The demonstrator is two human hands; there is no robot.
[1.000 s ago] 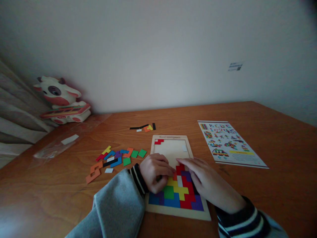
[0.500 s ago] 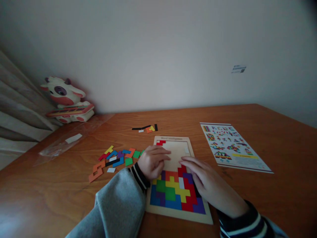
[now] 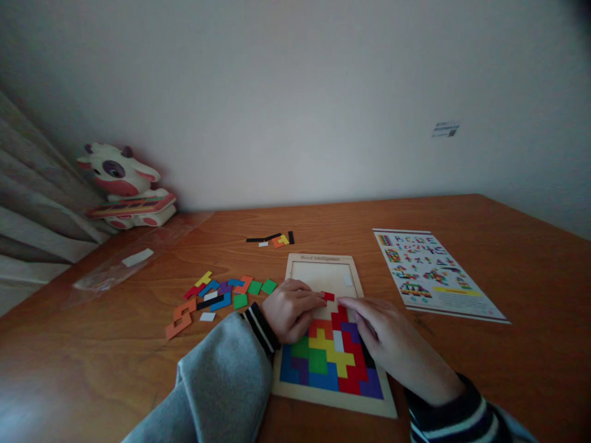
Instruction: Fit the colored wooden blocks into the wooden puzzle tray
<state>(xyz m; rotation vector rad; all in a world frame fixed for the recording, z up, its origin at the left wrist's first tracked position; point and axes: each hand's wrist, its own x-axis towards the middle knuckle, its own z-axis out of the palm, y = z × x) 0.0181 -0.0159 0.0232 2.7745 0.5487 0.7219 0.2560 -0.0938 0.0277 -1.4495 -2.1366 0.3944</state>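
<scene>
A wooden puzzle board (image 3: 333, 403) lies in front of me, its near part filled with colourful flat pieces and its far part mostly bare. My left hand (image 3: 293, 311) rests over the board's left side, fingers closed on a red puzzle piece (image 3: 328, 296) that partly shows past the fingertips. Across the right edge of the board lies my right hand (image 3: 376, 329), its fingers stretched out and nothing visible in it. Its index fingertip is beside another red piece (image 3: 339, 318) at the edge of the filled area. A small white piece (image 3: 348, 280) sits in the bare part.
Loose coloured pieces (image 3: 220, 300) are spread left of the board, and a smaller group (image 3: 279, 240) lies beyond it. A printed pattern sheet (image 3: 436, 271) is on the right. At the far left are a clear plastic bag (image 3: 106, 271) and a cow toy with a keyboard (image 3: 129, 187).
The red piece has moved from the board's far left corner toward me and to the right, with my left hand on it. My right hand has shifted only slightly.
</scene>
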